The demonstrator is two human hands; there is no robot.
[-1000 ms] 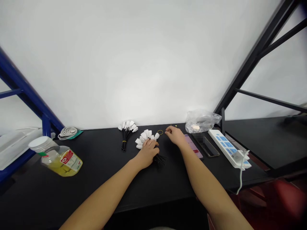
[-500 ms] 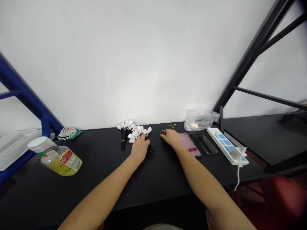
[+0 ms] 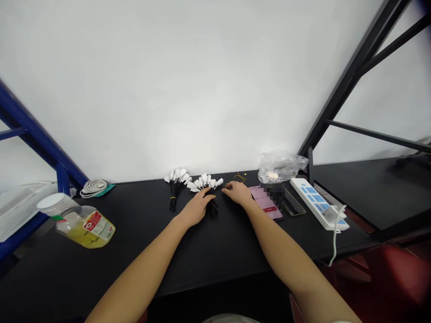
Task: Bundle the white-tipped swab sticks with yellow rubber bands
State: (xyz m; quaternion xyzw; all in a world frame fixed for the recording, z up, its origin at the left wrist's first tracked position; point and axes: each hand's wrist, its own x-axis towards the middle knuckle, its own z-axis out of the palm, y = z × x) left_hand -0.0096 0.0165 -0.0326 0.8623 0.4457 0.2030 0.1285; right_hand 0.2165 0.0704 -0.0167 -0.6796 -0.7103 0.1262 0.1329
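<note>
My left hand (image 3: pixel 195 208) is closed around the near side of a loose bundle of thin black stems (image 3: pixel 213 207) with white tags (image 3: pixel 204 180) at their far ends, possibly label ties. The white tags fan out past my fingers toward the wall. Just to the right, my right hand (image 3: pixel 238 193) rests on the table, fingertips pinched at a thin yellow rubber band (image 3: pixel 226 185), partly hidden by the fingers. Left of both hands lies a second bundle (image 3: pixel 173 190) of the same kind, bound at its middle by a yellow band.
More yellow bands (image 3: pixel 240 176) lie beyond my right hand. A lit phone (image 3: pixel 264 202), a dark phone-like slab (image 3: pixel 293 202), a clear plastic bag (image 3: pixel 283 166) and a power strip (image 3: pixel 318 202) are at right. A jar (image 3: pixel 89 226) and a coiled white cable (image 3: pixel 94 187) are at left.
The bundle under my left hand has shifted right and its stems are gathered closer together and straighter. My right hand has moved slightly left, with its fingertips at the rubber band.
</note>
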